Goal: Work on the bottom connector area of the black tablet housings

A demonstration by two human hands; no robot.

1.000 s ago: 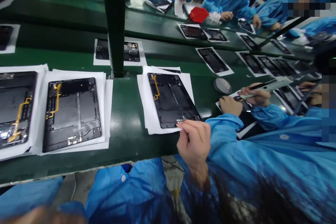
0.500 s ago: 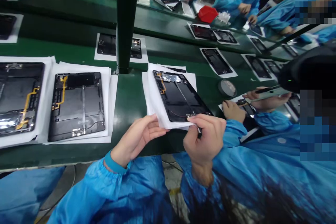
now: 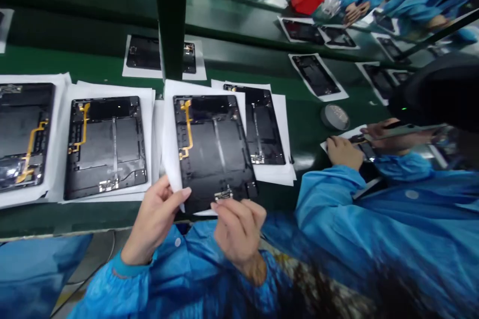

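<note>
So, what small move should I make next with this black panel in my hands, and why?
Probably lower the black panel flat onto the green bench. Your left hand and right hand hold it raised at the near edge, its white paper bends up, and it sits close to the next panel.

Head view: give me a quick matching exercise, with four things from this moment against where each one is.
Things:
1. left hand
2. right hand
3. round silver disc
4. red object

Places:
A. lower edge of the dark tablet housing
B. far green bench
C. left edge of the white paper
D. near green bench, beside a co-worker's hand

Pairs: 1-C, 2-A, 3-D, 4-B
</note>
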